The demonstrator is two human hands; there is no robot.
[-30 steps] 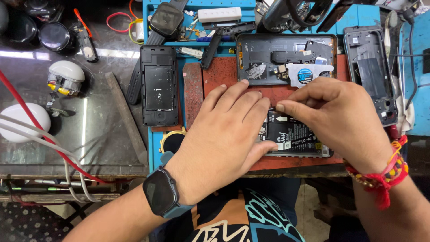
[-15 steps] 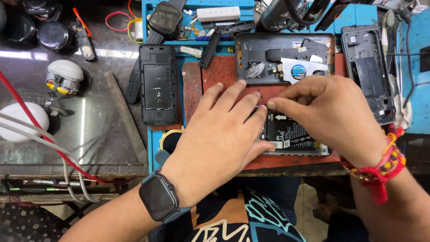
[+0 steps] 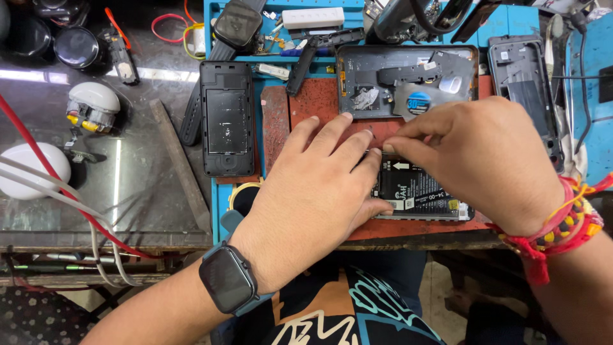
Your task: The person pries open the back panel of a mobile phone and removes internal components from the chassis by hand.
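The opened phone (image 3: 421, 191), its black battery showing, lies near the front edge of a red work mat (image 3: 319, 105), right under both hands, so it can be worked on close to the body. The left hand (image 3: 319, 191) lies flat and spread over the phone's left end, fingers fanned out toward the far side, apparently pressing it down so it does not slide. The right hand (image 3: 479, 153) is bunched narrow, thumb and forefinger pinched together at the phone's far edge just beside the left fingertips; what they pinch is too small to tell.

Just beyond the hands, a grey back cover (image 3: 408, 80) with loose inner parts rests on the far part of the mat, within easy reach. Left of the mat a black phone frame (image 3: 227, 118) lies upright, set aside. Another dark frame (image 3: 523, 89) sits at the far right. A smartwatch (image 3: 237, 24) and a white rectangular box (image 3: 313, 17) lie on the blue tray (image 3: 511, 25) along the far side of the worktop (image 3: 134, 191).
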